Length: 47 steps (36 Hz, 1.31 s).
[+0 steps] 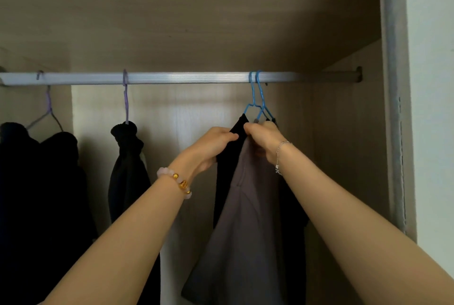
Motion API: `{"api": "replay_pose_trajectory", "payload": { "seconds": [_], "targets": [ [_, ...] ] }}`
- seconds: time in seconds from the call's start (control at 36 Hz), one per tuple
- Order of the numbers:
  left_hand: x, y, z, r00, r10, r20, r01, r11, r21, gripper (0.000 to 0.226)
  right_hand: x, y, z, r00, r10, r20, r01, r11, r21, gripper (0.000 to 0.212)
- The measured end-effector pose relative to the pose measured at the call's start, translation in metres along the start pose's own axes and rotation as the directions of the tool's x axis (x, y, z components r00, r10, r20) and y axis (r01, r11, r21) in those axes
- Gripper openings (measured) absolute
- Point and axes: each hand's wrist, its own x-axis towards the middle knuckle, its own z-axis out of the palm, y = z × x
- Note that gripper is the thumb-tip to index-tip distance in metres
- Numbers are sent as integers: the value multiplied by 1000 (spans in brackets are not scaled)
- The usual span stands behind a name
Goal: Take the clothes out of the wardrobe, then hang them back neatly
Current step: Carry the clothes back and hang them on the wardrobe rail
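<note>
**Both hands at work on a black garment at the wardrobe rail**

A person's left hand [216, 143] curls its fingers round the left edge of a black garment [227, 164], while the right hand [264, 139] pinches the top of the same piece just beneath its hanger. The two hands are almost touching.

The garment hangs from one of two blue hangers [253, 99] hooked side by side toward the right end of the metal rail [184, 77]. A grey garment [245, 218] hangs against it, draped down below the right hand, with more dark cloth [293, 206] behind it on the right.

Further left along the rail, a purple hanger [126, 103] carries a dark bunched garment [127, 169]. At the far left, another pale purple hanger [48, 111] stands above a mass of dark clothes [36, 194].

A pink and gold bead bracelet [175, 180] circles the left wrist, and a thin silver chain [280, 154] the right. The wardrobe [221, 22] is of pale wood, with its grey frame [393, 83] at the right.
</note>
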Motion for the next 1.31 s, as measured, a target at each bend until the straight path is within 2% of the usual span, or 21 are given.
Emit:
{"api": "replay_pose_trajectory", "payload": {
  "seconds": [0.08,0.17,0.22,0.31,0.39,0.56,0.92,1.0,1.08,1.19,1.31],
  "targets": [
    [5,-2,-6,995,44,-86,-36,996,82,26,2,1,-8,999,-26,-42,23,998,-67,24],
    [10,-3,-11,988,90,-127,-62,976,210,26,2,5,-19,994,-77,-73,57,966,-251,20],
    [13,-5,-10,978,144,-148,-85,934,347,27,2,6,-25,990,-92,-110,35,897,-440,23],
    [15,-8,-6,937,245,-248,-69,829,555,30,-2,4,-31,987,-83,-136,-20,783,-621,33],
    [16,-14,-8,892,282,-353,-2,783,621,30,-5,0,-35,984,-96,-150,-45,683,-729,35],
    [15,-24,-32,863,282,-419,43,785,617,29,-4,-5,-52,973,-74,-220,-132,606,-784,31],
    [-37,-18,-81,775,414,-478,167,594,787,30,-5,15,-70,900,-191,-392,-253,501,-827,31],
    [-43,-13,-79,758,460,-462,140,577,805,29,-5,20,-71,882,-225,-413,-262,495,-828,32],
    [-46,-5,-69,752,491,-440,73,602,795,28,-7,24,-73,868,-253,-427,-269,485,-832,34],
    [-46,-1,-56,801,426,-421,-6,709,705,29,-11,31,-73,840,-311,-444,-263,482,-836,32],
    [-39,-10,-52,829,397,-394,-62,766,640,30,-17,37,-72,818,-332,-469,-281,480,-831,29]
  ]
}}
